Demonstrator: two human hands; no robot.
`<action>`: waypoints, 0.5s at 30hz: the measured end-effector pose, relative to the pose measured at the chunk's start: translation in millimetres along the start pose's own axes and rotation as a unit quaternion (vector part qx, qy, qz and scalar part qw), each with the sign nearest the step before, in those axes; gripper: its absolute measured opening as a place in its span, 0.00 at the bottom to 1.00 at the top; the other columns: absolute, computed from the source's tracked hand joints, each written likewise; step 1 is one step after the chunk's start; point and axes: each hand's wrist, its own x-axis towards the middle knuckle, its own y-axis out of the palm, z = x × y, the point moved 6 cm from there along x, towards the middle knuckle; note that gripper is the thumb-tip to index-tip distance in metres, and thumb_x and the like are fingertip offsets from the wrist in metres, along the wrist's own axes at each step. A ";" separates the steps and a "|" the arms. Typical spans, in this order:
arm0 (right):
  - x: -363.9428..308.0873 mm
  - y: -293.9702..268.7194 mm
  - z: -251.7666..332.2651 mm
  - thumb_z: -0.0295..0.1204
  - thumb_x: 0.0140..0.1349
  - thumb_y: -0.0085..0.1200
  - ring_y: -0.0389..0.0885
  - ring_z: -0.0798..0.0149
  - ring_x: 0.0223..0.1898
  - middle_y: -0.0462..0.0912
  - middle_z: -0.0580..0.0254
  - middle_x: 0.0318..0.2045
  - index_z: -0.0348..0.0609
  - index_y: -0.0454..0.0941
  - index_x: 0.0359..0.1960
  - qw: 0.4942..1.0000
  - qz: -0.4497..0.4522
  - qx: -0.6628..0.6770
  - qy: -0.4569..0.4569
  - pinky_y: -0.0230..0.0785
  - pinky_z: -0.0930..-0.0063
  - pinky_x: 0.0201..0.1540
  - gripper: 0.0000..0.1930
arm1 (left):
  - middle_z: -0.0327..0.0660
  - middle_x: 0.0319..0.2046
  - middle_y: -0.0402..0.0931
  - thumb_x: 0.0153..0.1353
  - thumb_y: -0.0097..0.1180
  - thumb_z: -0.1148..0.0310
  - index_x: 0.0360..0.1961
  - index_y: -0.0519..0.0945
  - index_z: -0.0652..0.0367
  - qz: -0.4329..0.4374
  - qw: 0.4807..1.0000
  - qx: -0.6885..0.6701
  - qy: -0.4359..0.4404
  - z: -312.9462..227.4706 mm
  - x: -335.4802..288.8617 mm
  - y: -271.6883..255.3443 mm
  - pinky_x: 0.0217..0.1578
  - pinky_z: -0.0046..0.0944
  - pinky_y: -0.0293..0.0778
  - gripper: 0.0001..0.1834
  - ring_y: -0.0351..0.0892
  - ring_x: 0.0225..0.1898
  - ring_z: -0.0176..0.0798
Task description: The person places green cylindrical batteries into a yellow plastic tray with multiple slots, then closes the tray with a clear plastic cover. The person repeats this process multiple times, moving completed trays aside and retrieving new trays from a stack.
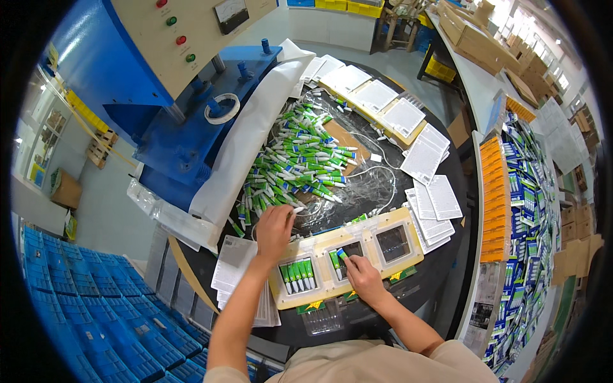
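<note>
A cream fixture (pixel 327 291) with three windows lies in front of me, and several green and white tubes (pixel 297 274) fill its left window. In the middle window my right hand (pixel 366 279) pinches a green tube with a blue end (pixel 343 255), beside another tube (pixel 334 262). Dark surface shows through the right window. Over the fixture's far left corner, my left hand (pixel 274 231) is closed around a tube whose white tip (pixel 298 210) sticks out; the rest is hidden by the fingers. Beyond that hand spreads a large heap of green and white tubes (pixel 295 156).
A blue press machine (pixel 159 150) stands at the left. White cards (pixel 436 198) ring the table's right side, with more cards (pixel 235 258) near my left arm. Another fixture (pixel 377 96) bearing cards sits at the back. An orange-edged bin (pixel 495 198) holds packaged tubes. Blue crates (pixel 89 306) fill the lower left.
</note>
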 end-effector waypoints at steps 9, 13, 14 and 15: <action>-9.9 5.6 -9.0 0.24 0.57 0.64 0.80 0.57 0.31 0.79 0.59 0.28 0.38 0.84 0.45 0.996 -0.040 0.049 0.054 0.73 0.63 0.32 0.13 | 0.43 0.47 0.83 0.68 0.60 0.77 0.52 0.79 0.65 -0.114 0.791 -0.452 -0.395 -78.6 -133.5 -10.1 0.42 0.33 0.79 0.12 0.82 0.40 0.32; 2.8 8.2 -6.3 0.29 0.58 0.65 0.79 0.57 0.32 0.79 0.61 0.28 0.40 0.84 0.39 0.998 -0.023 -0.003 0.055 0.71 0.60 0.34 0.09 | 0.42 0.46 0.84 0.67 0.61 0.77 0.50 0.80 0.64 -0.118 0.828 -0.403 -0.372 -108.8 -143.3 -13.4 0.41 0.33 0.80 0.11 0.83 0.40 0.32; 12.0 4.6 -10.1 0.29 0.58 0.65 0.79 0.57 0.33 0.79 0.61 0.29 0.40 0.84 0.38 0.997 -0.040 0.006 0.062 0.71 0.60 0.34 0.09 | 0.42 0.44 0.85 0.66 0.62 0.77 0.48 0.82 0.63 -0.100 0.853 -0.359 -0.366 -114.6 -142.6 -14.1 0.42 0.32 0.79 0.10 0.83 0.40 0.31; 21.3 -3.6 -11.6 0.29 0.58 0.65 0.79 0.57 0.34 0.79 0.61 0.29 0.40 0.84 0.38 0.994 -0.092 0.020 0.047 0.71 0.59 0.35 0.08 | 0.43 0.44 0.85 0.62 0.65 0.78 0.47 0.84 0.60 -0.084 0.877 -0.311 -0.357 -122.0 -140.8 -12.4 0.43 0.35 0.79 0.12 0.84 0.40 0.37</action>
